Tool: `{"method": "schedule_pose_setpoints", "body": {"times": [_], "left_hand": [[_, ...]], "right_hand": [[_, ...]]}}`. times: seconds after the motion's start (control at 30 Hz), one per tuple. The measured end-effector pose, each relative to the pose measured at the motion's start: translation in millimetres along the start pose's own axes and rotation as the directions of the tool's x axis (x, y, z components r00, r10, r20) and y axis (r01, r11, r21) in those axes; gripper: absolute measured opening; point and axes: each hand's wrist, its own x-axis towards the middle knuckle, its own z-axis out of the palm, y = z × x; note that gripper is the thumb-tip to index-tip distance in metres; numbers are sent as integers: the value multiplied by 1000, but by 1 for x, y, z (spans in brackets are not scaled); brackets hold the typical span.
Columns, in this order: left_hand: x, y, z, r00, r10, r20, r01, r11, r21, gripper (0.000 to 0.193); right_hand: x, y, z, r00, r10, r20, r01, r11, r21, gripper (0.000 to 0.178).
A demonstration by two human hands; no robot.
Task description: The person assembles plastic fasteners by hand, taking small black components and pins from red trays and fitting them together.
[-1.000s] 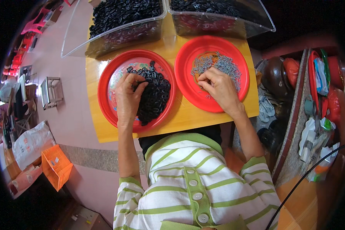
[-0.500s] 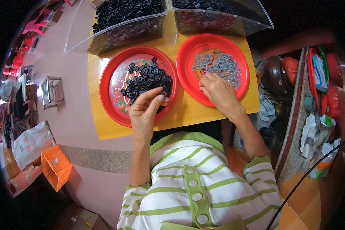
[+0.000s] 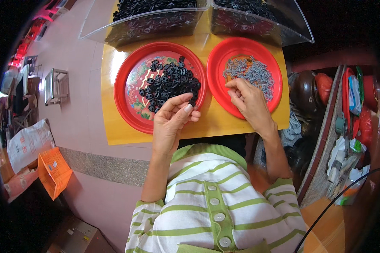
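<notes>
My left hand (image 3: 169,122) is over the near right rim of a red patterned tray (image 3: 121,107). Its thumb and fingertips pinch a small black plastic piece (image 3: 192,103), mostly covered by the fingers. Behind it in the tray lies a heap of similar black pieces with holes (image 3: 169,80). My right hand (image 3: 253,103) hovers at the near left part of a red plate (image 3: 214,80), thumb and forefinger closed together. Whatever is between those fingertips is too small to make out. Small grey screw-like pins (image 3: 257,76) are piled on that plate.
Two clear plastic bins (image 3: 156,21) full of black pieces stand at the far side of the yellow table (image 3: 198,133). To the right is a ledge with bags and a brown jar (image 3: 304,90). A metal stool (image 3: 55,86) and an orange bag (image 3: 53,173) are on the left.
My right hand has lifted a little away from the grey pins toward the left hand. My left hand keeps its pinch. The whole view has shifted slightly.
</notes>
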Motion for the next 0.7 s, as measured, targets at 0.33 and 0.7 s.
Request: {"method": "schedule_pose_setpoints", "body": {"times": [0.33, 0.7], "left_hand": [[7, 2, 0, 998, -59, 21, 61, 994, -87, 16], [16, -2, -5, 999, 18, 27, -14, 991, -136, 11]], "right_hand": [[10, -38, 33, 979, 202, 36, -159, 634, 756, 8], [14, -41, 46, 976, 216, 30, -147, 548, 823, 10]]}}
